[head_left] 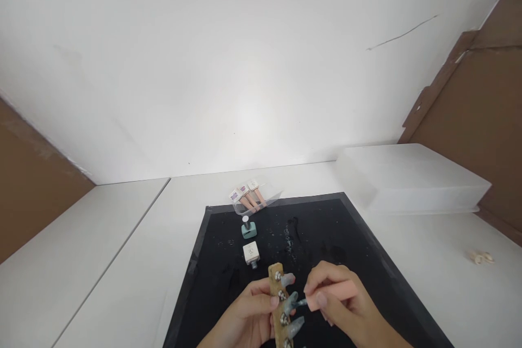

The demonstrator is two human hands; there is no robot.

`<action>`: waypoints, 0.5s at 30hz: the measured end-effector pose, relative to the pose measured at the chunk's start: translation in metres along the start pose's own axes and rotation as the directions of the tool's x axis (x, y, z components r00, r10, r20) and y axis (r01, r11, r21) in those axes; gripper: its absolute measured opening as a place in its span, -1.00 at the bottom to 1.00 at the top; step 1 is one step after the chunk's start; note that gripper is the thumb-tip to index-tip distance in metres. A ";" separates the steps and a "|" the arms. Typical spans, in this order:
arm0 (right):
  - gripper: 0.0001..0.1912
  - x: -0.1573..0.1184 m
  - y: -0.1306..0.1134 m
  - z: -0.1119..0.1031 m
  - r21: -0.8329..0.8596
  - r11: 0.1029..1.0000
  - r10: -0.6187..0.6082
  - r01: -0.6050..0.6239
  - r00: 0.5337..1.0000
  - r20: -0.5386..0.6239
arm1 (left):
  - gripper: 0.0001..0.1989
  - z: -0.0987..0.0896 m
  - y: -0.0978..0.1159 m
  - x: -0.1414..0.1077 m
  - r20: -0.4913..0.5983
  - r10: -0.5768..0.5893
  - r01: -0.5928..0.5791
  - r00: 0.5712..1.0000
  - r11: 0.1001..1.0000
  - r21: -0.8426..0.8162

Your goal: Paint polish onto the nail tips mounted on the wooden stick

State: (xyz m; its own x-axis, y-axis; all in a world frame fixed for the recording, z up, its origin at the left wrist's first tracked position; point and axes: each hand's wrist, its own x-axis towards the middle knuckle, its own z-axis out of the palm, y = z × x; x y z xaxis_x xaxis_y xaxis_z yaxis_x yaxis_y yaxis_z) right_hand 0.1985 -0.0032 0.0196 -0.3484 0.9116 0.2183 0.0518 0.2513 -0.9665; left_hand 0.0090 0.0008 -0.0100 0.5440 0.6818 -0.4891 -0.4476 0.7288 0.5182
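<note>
In the head view, a black mat lies on a white tabletop, its far edge running just in front of the clear tray and its two side edges widening toward the person. Both hands work over the near part of the mat, between its side edges; the mat's dark surface, marked with smudges, spreads from the two loose bottles across to its right edge, and white tabletop runs on past both sides. Farther right, a white block stands near a brown panel, and small beige rings lie nearer the person. The left hand is closed around a wooden bar, thumb on its face; the bar carries a row of silvery balls and grey nail tips that point out to the right. The right hand pinches a pink-handled brush, its bristles at the second nail tip from the far end of the bar. The clear tray, at the mat's far edge, holds three pale square bottles with pink caps, lying side by side at a slant. On the mat in front of it are a green bottle with a dark neck and white top, and a white square bottle, its neck toward the person.
</note>
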 end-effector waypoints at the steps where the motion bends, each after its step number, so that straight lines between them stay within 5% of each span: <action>1: -0.64 0.000 0.000 0.000 0.021 1.000 0.012 -0.012 1.000 0.002 | -0.65 0.000 0.000 0.000 -0.002 -0.002 0.002 1.000 1.000 -0.005; 15: -0.85 0.001 -0.004 0.000 -0.044 0.999 0.028 -0.024 0.996 0.082 | -0.70 0.004 0.003 -0.005 0.066 0.007 -0.011 0.998 0.998 0.059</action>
State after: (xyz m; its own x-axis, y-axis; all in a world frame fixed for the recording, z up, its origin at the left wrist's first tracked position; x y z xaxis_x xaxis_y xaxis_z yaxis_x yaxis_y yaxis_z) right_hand 0.1975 -0.0035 0.0239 -0.4221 0.8886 0.1797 0.1014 0.2432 -0.9646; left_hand 0.0079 -0.0005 -0.0030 0.5868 0.6812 -0.4378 -0.4112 0.7164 0.5636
